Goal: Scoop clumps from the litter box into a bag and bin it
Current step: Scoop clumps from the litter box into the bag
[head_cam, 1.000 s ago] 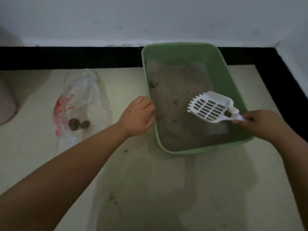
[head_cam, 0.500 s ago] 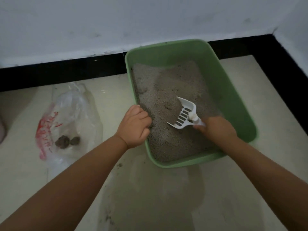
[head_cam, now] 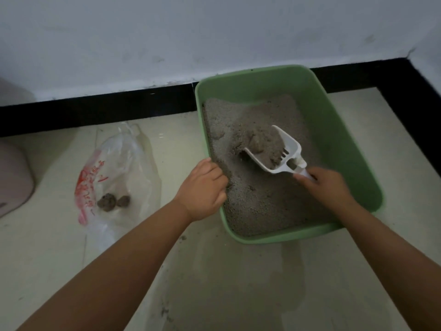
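A green litter box stands on the floor against the wall, holding grey litter. My right hand grips the handle of a white slotted scoop, whose blade is dug into the litter and heaped with it. My left hand grips the box's left rim. To the left a clear plastic bag with red print lies flat on the floor, and two dark clumps sit inside it.
A pinkish rounded container is cut off at the left edge. Black skirting runs along the white wall and turns the corner at the right. Pale floor tiles with scattered litter grains lie in front of the box.
The scoop went from hanging empty above the litter to being pushed down into it, and it now holds a heap. My left hand stayed on the rim.
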Available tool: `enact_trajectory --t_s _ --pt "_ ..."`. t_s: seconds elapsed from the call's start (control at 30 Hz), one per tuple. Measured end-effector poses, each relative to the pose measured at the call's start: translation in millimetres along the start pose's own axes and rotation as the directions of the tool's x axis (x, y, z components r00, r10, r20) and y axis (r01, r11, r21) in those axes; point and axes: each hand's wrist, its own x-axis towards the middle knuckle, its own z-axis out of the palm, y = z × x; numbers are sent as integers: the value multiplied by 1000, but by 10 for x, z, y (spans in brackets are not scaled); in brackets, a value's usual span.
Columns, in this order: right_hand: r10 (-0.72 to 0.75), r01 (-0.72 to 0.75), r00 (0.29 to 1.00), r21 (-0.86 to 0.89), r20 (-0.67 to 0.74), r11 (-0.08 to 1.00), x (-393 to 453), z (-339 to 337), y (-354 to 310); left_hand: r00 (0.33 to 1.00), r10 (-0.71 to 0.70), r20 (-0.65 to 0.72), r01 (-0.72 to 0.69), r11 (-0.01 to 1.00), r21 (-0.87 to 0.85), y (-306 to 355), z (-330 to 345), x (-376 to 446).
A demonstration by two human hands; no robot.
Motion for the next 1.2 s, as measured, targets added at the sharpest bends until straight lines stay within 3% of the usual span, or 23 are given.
enact_trajectory --t_s 0.13,0.37,0.8,0.93,1.03,1.1,1.2 --pt "14 -14 1000 -4 -12 1000 -49 -144 -7 1000 -4 1 4 999 39 35 -36 -2" --pt "28 -20 997 133 -65 991 -206 -149 -27 999 -49 -2 49 999 4 59 -30 -12" --pt "8 -8 1000 8 -21 1000 -276 -137 -122 998 5 58 -3 999 -44 44 -110 -66" --pt "-27 27 1000 -55 -5 998 -258 -184 -220 983 -171 61 173 984 -39 -92 -351 -227" --pt "-92 93 996 -35 21 995 -256 -176 -377 888 -453 77 445 889 106 -300 -566 -459" --pt "-155 157 986 -23 69 987 -270 -126 -551 745 -662 81 639 743 198 -416 -727 -622" --pt "-227 224 966 37 127 974 -260 -2 -816 546 -835 59 787 536 305 -517 -918 -818"
